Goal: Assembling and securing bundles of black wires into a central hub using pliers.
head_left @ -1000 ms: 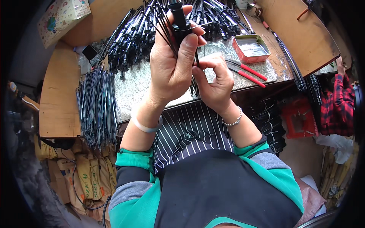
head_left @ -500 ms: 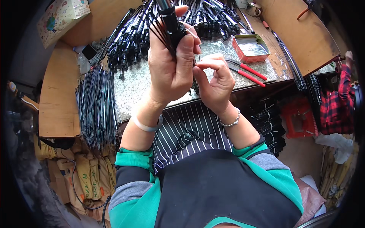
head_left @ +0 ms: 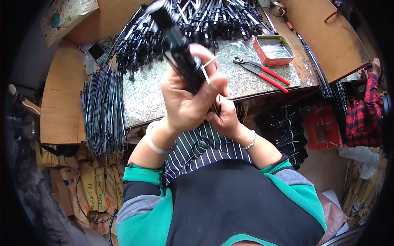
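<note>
My left hand [head_left: 180, 100] is wrapped round a black umbrella frame [head_left: 179, 51], held tilted over the worktable's front edge. Its shiny tubular end points up and is smeared by motion. A thin white strand [head_left: 206, 74], perhaps wire or cord, sticks out from the frame beside my left thumb. Lower and to the right, my right hand [head_left: 226, 119] is closed round thin dark ribs below the left hand; its fingertips are partly hidden. Red-handled pincers [head_left: 262, 73] lie on the speckled tabletop [head_left: 143, 98], right of my hands.
A heap of similar umbrella frames [head_left: 213, 20] covers the back of the table. A bundle of thin dark ribs [head_left: 104, 110] hangs over the left front edge. An open red tin [head_left: 273, 61] holds thin pale pieces. Another person's checked sleeve [head_left: 371, 88] shows at far right.
The frame's upper end has swung left and tilted. My right hand has moved down from pinching beside the left thumb to gripping the ribs lower. The pincers' head is now uncovered.
</note>
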`<act>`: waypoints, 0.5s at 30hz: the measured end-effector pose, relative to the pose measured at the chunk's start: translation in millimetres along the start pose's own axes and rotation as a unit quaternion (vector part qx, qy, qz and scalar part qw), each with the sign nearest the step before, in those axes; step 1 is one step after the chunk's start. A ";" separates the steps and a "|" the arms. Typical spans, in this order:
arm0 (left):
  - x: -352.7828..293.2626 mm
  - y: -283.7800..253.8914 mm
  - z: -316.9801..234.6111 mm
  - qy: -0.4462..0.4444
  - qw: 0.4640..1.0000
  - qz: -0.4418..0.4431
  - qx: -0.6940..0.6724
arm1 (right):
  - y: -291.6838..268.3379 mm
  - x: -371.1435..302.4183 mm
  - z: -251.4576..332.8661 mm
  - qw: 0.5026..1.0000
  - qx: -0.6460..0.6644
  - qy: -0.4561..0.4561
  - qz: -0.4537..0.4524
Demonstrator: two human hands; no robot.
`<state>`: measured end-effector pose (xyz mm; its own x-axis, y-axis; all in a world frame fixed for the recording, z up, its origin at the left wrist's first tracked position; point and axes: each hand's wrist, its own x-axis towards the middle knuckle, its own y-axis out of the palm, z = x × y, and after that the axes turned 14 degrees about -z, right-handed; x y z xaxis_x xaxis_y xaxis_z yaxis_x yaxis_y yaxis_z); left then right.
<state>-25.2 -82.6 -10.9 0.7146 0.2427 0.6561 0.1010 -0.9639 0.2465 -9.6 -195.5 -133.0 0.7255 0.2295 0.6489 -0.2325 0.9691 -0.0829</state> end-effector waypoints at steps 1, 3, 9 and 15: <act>-5.6 -7.0 -2.2 -0.062 0.997 0.043 0.012 | 1.1 -9.9 -2.2 1.000 -0.009 -0.019 -0.003; -24.4 -8.3 -0.1 -0.149 0.988 0.007 0.033 | 7.9 -30.2 -2.8 0.988 0.087 0.129 -0.018; -52.5 -11.7 13.6 -0.102 0.967 -0.058 0.224 | -22.2 29.7 43.8 0.947 -0.174 -0.204 -0.177; -69.7 -26.8 19.0 -0.119 0.971 0.035 0.205 | -27.2 29.8 69.3 0.989 -0.105 -0.093 -0.049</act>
<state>-64.6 -75.8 -76.8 0.8642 0.1901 0.4659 0.2786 -0.9518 -0.1284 -26.6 -221.4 -59.0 0.6019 0.1312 0.7878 -0.0130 0.9879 -0.1545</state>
